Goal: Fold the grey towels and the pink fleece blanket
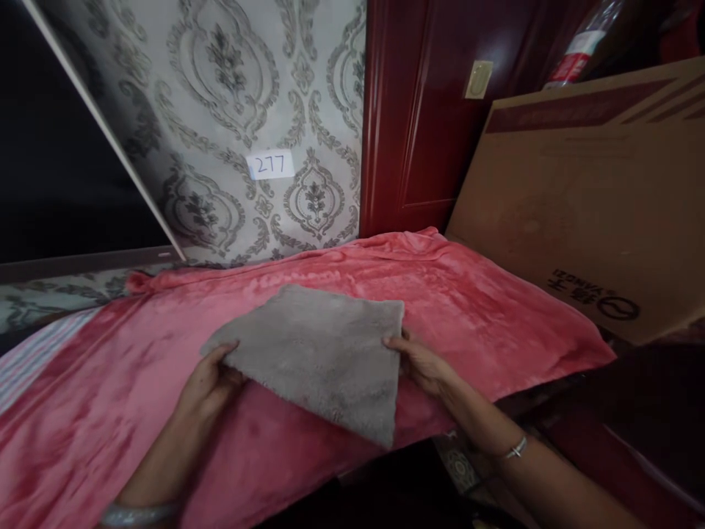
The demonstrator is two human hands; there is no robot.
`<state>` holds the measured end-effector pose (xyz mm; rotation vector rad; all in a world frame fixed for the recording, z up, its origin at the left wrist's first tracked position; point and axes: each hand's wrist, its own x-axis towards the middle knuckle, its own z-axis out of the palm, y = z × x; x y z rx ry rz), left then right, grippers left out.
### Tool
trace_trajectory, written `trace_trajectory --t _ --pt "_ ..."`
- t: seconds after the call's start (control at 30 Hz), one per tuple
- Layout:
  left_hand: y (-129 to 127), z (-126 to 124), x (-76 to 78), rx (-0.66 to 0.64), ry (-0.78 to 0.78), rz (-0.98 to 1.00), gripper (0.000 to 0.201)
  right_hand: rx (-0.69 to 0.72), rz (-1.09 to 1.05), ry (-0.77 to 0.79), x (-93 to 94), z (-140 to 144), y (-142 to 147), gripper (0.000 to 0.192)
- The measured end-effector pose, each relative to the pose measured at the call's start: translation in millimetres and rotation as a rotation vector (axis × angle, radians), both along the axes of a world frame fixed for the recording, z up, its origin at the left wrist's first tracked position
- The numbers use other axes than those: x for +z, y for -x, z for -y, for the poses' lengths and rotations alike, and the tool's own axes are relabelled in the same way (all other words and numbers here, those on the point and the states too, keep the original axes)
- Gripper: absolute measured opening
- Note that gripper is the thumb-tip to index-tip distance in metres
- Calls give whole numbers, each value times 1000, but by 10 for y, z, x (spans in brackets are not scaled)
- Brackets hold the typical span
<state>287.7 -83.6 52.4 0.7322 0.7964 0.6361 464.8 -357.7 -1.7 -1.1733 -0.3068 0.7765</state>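
Observation:
A grey cloth (324, 353) with a fluffy surface is held up between my two hands, over a pink plush blanket (474, 323). At its lower left edge, my left hand (212, 378) pinches the cloth, thumb on top and fingers underneath. My right hand (421, 364) grips the right edge the same way, its fingers mostly hidden behind the cloth. One corner hangs down below my right hand. The cloth looks spread out nearly flat, tilted toward me.
Behind the blanket stands a patterned wall with a paper label (271, 164) reading 277. A dark screen (71, 162) is at the left. At the right, a large cardboard box (584, 198) leans by a dark red door panel (407, 110), with a bottle (584, 48) above it.

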Motion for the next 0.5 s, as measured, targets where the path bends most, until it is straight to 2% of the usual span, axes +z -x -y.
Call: trace_trajectory --t 0.1,0.2,0.27,0.33,0.5 --pt "-83 -19 344 44 -55 56 31 -11 123 -72 368 -128 -182 55" --pt "-73 48 684 111 -150 229 39 13 216 -135 721 -234 -413 49" --pt "28 130 746 137 -225 328 45 33 261 -167 809 -269 -562 48" --pt "193 207 604 105 -226 342 49 52 264 -147 711 -277 -687 46" --pt "621 237 -149 -126 77 -4 54 81 85 83 -13 -210 -789 33"
